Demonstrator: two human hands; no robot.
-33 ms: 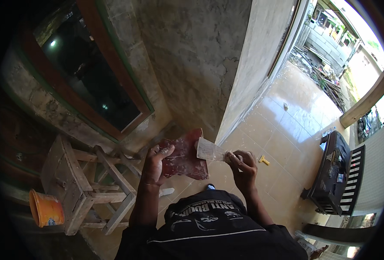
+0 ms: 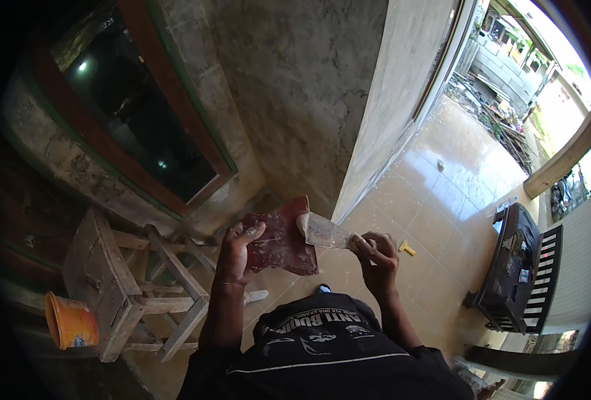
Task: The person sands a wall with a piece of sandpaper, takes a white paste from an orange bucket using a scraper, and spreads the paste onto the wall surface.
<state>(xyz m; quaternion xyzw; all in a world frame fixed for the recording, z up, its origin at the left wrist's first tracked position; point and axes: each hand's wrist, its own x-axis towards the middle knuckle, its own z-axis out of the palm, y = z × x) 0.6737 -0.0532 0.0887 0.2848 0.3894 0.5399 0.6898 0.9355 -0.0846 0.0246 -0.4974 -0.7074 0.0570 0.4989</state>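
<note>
My left hand (image 2: 237, 252) grips a dark red, waisted board (image 2: 279, 239) smeared with whitish paste. Its thumb lies on top, and the other fingers are hidden underneath. In my right hand (image 2: 377, 256) is a putty knife (image 2: 327, 233), pinched near the base of its flat, paste-streaked blade. The blade's tip meets the board's right edge, where a pale dab of paste (image 2: 302, 223) shows. Both things are held in front of my chest, above the tiled floor.
At left stands a rough wooden trestle (image 2: 135, 293) with an orange bucket (image 2: 73, 321) beside it. A framed window (image 2: 142, 107) and bare plastered walls (image 2: 295, 87) rise ahead. A yellow tool (image 2: 407, 248) lies on the tiles; a dark bench (image 2: 512, 267) stands at right.
The putty knife has shifted slightly right, and the board has tilted a little. The pale dab at the board's edge shows more plainly.
</note>
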